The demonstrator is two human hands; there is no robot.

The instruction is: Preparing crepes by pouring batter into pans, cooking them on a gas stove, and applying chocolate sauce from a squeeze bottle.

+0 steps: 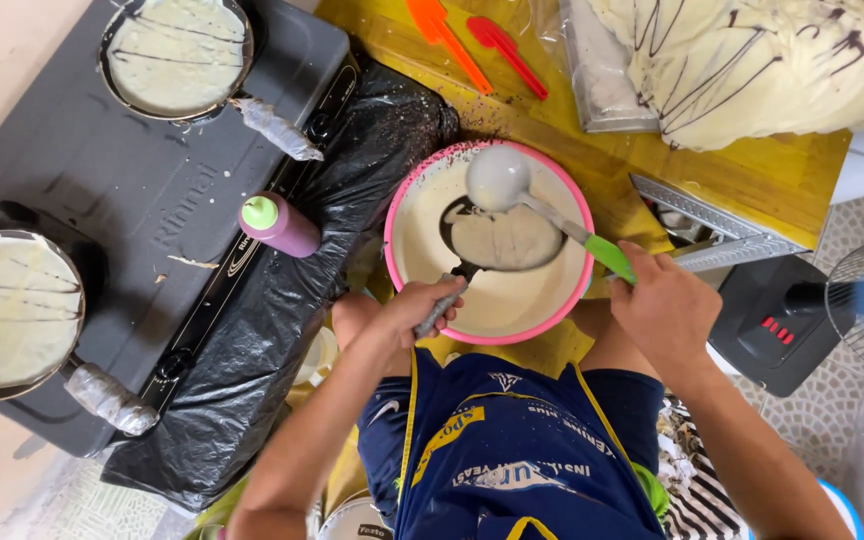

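Surface: yellow wooden tabletop [752, 175], dark gas stove beyond the left hand.
Left hand [422, 305]: fist closed round small black frying pan [502, 238] handle, over pink-rimmed batter bowl [402, 200].
Right hand [664, 305]: pinching green-handled ladle [500, 178].
Advice: keep pan tilted over bowl.

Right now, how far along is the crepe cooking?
Done: two pans on the stove are coated with batter; a stack of crepes waits. In hand: left hand holds a small pan over the pink bowl, right hand the ladle. Left: batter in the bowl.

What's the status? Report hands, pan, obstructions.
Left hand grips small pan handle over pink bowl. Right hand holds green-handled ladle above pan. Nothing in between.
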